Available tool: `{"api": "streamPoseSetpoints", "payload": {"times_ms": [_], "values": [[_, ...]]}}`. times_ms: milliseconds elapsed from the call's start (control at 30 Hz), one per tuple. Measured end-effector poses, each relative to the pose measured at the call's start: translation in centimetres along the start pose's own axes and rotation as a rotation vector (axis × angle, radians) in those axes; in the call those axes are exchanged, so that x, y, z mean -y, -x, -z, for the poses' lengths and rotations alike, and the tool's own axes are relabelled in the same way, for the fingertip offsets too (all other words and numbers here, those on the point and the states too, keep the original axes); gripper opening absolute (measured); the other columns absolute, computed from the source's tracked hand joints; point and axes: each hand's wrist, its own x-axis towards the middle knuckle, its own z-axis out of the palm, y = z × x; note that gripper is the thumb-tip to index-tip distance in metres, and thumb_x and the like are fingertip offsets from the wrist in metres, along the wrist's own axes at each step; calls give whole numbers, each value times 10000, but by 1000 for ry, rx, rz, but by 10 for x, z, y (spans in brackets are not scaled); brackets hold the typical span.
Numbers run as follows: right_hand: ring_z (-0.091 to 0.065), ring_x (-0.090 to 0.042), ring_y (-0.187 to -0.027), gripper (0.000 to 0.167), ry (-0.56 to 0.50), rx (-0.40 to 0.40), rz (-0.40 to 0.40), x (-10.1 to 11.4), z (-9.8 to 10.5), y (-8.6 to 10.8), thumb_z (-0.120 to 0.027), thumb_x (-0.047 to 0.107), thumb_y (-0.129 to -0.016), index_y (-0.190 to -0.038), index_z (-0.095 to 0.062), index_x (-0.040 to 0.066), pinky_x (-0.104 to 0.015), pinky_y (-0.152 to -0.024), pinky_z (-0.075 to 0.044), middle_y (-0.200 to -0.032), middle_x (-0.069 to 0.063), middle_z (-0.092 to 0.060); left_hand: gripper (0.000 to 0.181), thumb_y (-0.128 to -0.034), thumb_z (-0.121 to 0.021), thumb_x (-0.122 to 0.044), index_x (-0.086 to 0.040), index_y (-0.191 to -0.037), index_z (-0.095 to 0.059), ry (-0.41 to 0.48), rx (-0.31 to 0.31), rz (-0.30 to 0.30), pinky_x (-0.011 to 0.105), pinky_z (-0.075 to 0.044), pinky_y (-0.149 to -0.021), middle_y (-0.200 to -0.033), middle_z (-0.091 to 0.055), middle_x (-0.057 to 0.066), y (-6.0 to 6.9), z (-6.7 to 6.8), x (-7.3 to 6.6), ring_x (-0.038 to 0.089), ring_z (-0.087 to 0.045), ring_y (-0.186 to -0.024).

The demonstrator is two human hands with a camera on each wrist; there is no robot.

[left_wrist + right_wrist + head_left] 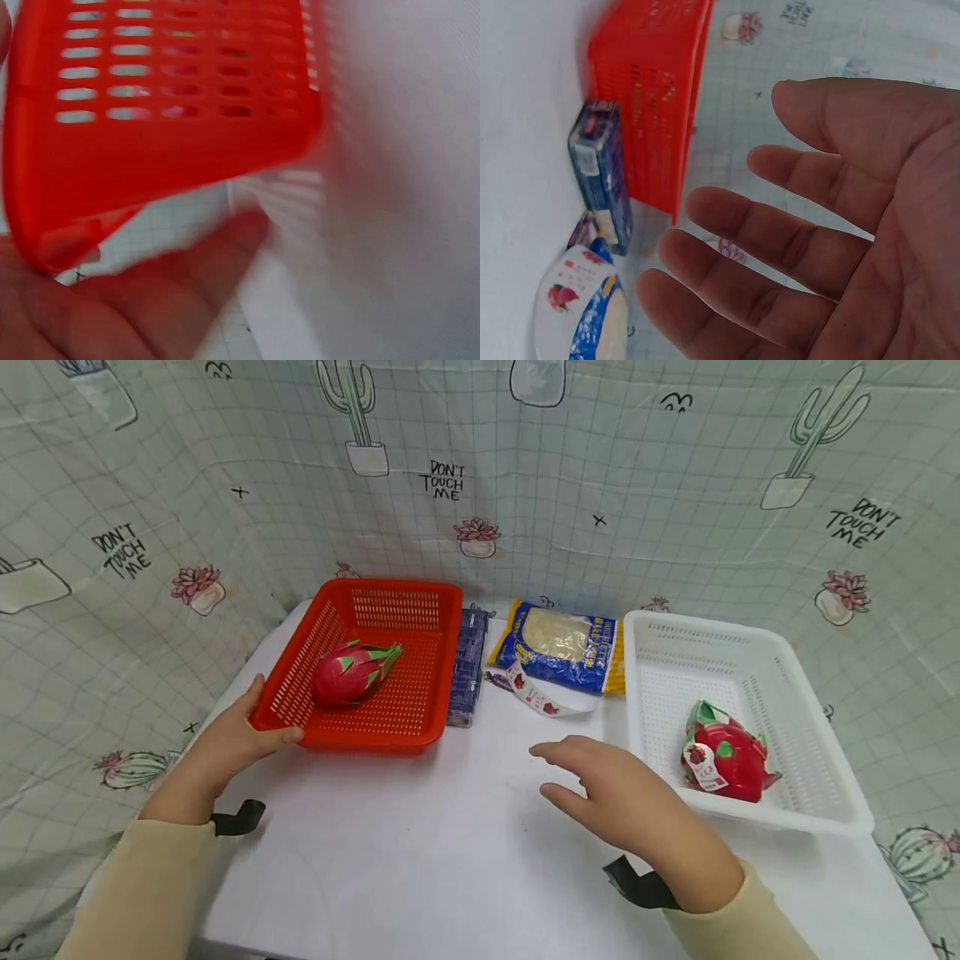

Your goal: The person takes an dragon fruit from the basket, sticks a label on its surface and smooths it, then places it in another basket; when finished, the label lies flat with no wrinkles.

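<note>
White table (420, 860), left edge: spread left hand (225, 743) touched the red basket (412, 693), likely best steadied gently; right hand (630, 797) hung spread.

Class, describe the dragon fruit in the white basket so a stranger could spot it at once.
On the white table, find the white basket at the right. Inside it, toward the near edge, sits a red-and-green dragon fruit. Unlike the pinker fruit in the red basket, it shows a white printed label.
</note>
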Motion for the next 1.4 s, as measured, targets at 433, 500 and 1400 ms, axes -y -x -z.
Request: {"api": "streamPoseSetpoints", "payload": {"times_ms": [433, 500, 1400], "values": [[-617, -215, -1368, 427, 111, 176, 204, 65, 25, -107, -695, 316, -1043, -1448, -667, 184, -408, -1176, -495, -1440, -14, -689, 1234, -960, -747, -483, -190, -1667, 220, -26, -10, 31, 786, -351, -1151, -1764, 59, 291, -2, -5, 5, 599, -131, -1571], [-599, -210, -1381, 435, 132, 213, 225, 82, 25, -129, -685, 313, -1048, -1463, -657, 188, -397, -1184, -485, -1460, -17, -673, 1233, -965, -747, -473, -177, -1666, 224, -25, -7, 26, 792, -338, -1152, -1761, 66, 296, -1, -3, 7, 602, -122, -1573], [-463, -184, -1417, 844, -115, 485, 24, 139, -44, -288, -755, 327, -995, -1677, -274, 447, -349, -1113, -530, -1733, 44, -275, 1230, -951, -766, -462, -155, -1697, 163, 38, -12, -34, 416, -651, -924, -1725, -189, 321, -4, -9, 9, 505, -421, -1446]]}}
